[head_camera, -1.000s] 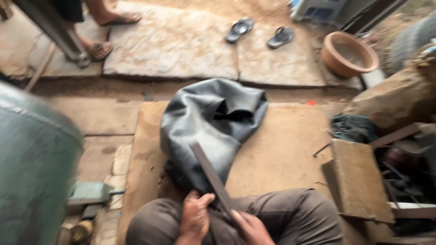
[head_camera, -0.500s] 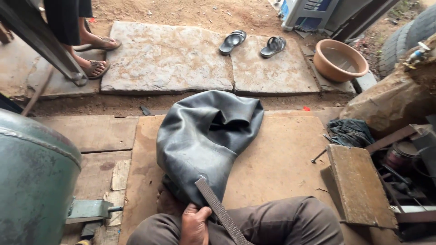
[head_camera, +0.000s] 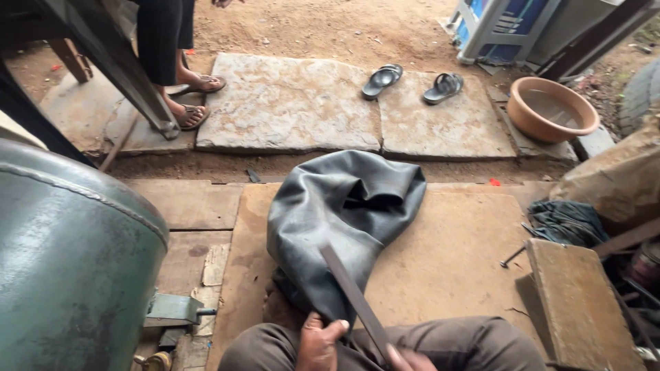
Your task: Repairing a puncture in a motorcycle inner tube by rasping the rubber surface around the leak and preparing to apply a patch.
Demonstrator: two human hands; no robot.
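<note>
On the wooden board (head_camera: 454, 261), both hands (left (head_camera: 317, 342), right (head_camera: 410, 360)) grip a flat file (head_camera: 354, 297) against the inner tube (head_camera: 337, 220).

The rubber inner tube (head_camera: 342, 223) looks matt black, smooth and creased. Across it lies a dull metal flat bar (head_camera: 354, 299). Beneath the tube, the board (head_camera: 454, 261) is rough, dusty wood; beyond it, pitted stone slabs (head_camera: 289, 103).
</note>
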